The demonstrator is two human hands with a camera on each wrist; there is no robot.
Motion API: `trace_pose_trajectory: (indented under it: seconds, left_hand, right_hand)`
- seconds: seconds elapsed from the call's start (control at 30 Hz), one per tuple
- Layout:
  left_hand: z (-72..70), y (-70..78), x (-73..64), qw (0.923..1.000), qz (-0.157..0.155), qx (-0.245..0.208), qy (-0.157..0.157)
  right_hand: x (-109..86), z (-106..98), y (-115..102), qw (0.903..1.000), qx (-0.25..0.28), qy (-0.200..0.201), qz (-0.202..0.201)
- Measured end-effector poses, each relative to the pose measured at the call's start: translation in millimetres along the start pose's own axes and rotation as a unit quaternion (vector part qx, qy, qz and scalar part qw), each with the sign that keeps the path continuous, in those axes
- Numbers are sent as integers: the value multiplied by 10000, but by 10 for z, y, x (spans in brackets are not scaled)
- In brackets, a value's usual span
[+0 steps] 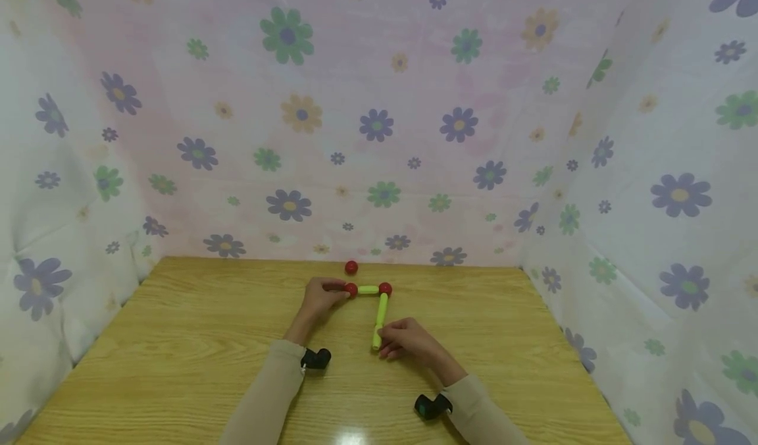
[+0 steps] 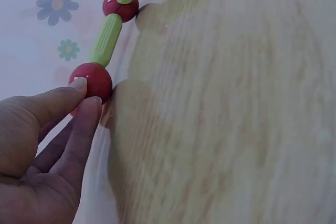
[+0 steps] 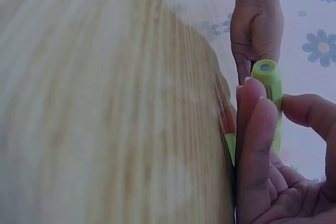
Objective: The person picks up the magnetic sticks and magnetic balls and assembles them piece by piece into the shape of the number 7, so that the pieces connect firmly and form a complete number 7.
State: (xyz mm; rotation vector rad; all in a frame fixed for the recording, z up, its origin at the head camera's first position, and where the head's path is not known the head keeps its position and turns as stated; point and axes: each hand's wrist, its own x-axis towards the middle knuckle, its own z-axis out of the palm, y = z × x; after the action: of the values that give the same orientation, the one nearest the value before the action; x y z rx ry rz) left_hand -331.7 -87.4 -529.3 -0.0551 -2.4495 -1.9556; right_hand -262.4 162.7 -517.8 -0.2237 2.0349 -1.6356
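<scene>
In the head view my left hand (image 1: pixel 322 297) pinches a red ball (image 1: pixel 352 290) between thumb and fingers. A short yellow-green rod (image 1: pixel 368 290) links that ball to a second red ball (image 1: pixel 385 289). From the second ball a longer yellow-green stretch of rod (image 1: pixel 381 308) runs toward me; whether it is one piece or two end to end I cannot tell. My right hand (image 1: pixel 411 341) pinches its near end. The right wrist view shows the rod end (image 3: pixel 265 67) with a grey disc in it, between thumb and fingers.
A separate red ball (image 1: pixel 351 267) sits near the back edge of the wooden table (image 1: pixel 225 340). Flower-patterned cloth (image 1: pixel 331 135) hangs behind the table and at both sides. Black wrist cameras (image 1: pixel 434 407) are worn at both cuffs.
</scene>
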Motion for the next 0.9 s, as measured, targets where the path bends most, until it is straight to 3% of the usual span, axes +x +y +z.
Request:
trace_pose_trajectory:
  seconds: [0.13,0.23,0.6,0.9]
  left_hand:
    - [-42,17,-5,9976,-270,-514,-382]
    - [-93,19,12,9953,-283,-776,-504]
    - [-211,3,170,9959,-81,-847,-312]
    - [-92,-23,237,9942,-85,-1066,82]
  right_hand:
    - [-7,-36,31,10000,50,74,11]
    - [-1,-65,57,9999,113,128,-12]
    - [-3,-139,112,9995,197,228,-51]
    - [6,-153,110,9998,159,68,59]
